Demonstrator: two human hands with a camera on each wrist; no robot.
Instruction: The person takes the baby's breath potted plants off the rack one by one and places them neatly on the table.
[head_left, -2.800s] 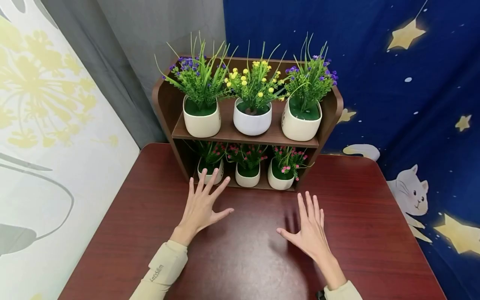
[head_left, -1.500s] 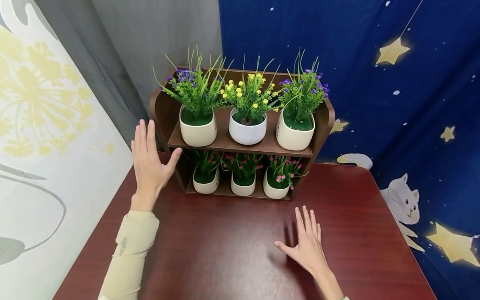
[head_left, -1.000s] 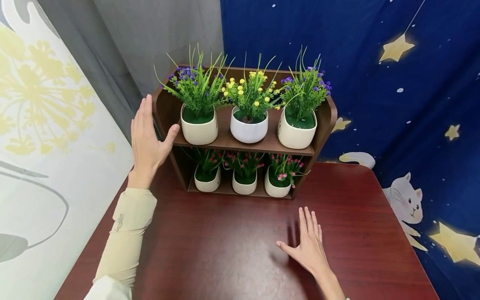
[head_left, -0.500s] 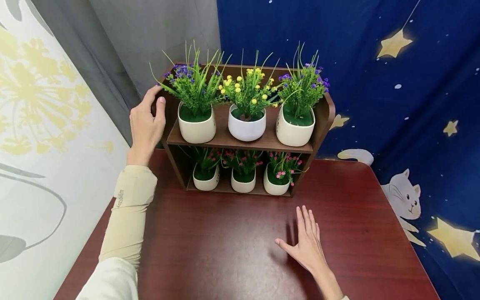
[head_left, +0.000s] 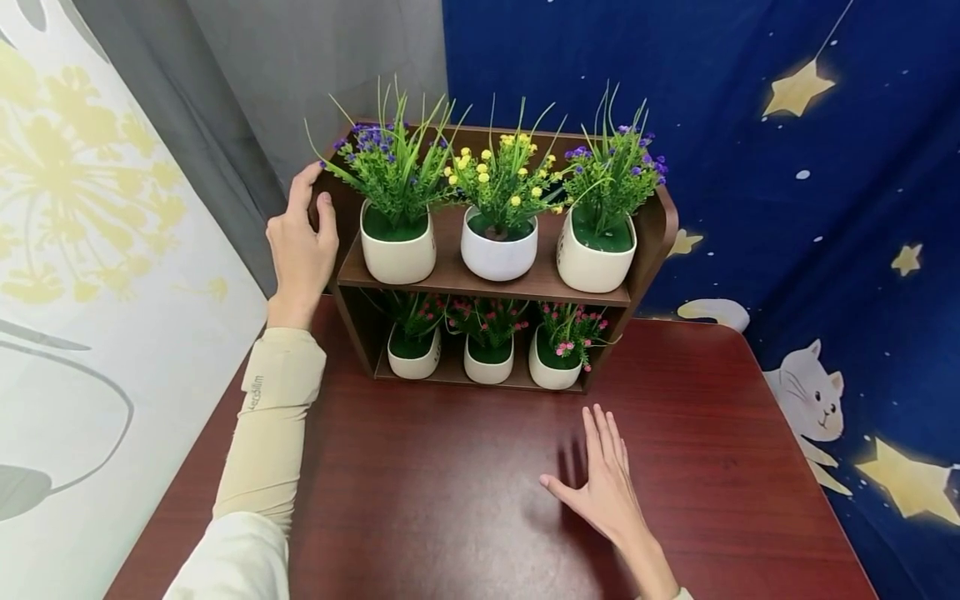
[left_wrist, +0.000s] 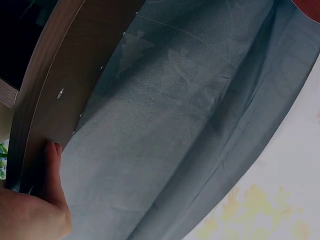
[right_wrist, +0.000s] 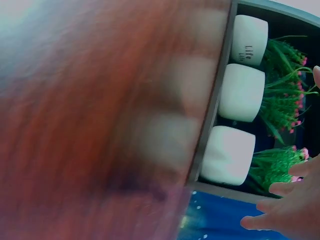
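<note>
A brown two-tier wooden shelf (head_left: pixel 450 288) stands at the back of the table. My left hand (head_left: pixel 302 250) grips the upper front edge of its left side panel (left_wrist: pixel 60 82), thumb on the inner side, fingers against the outer face in the left wrist view. On the top tier are a cream pot (head_left: pixel 397 254) with purple flowers, a white pot (head_left: pixel 498 252) with yellow flowers and another cream pot (head_left: pixel 596 262) with purple flowers. Below sit three cream pots (right_wrist: pixel 229 156) with pink and red flowers. My right hand (head_left: pixel 606 493), empty with fingers spread, hovers over the table in front.
The dark red table (head_left: pixel 420 467) has a rounded back right corner. Close behind the shelf hangs a grey curtain (head_left: pixel 330 67); a blue curtain (head_left: pixel 735 208) with stars and a cat is at the right. A white patterned panel (head_left: pixel 112 350) borders the left.
My left hand has moved from in front of the lower pots, left and up, to the shelf's left side panel and closed on it. My right hand stays over the table, fingers spread.
</note>
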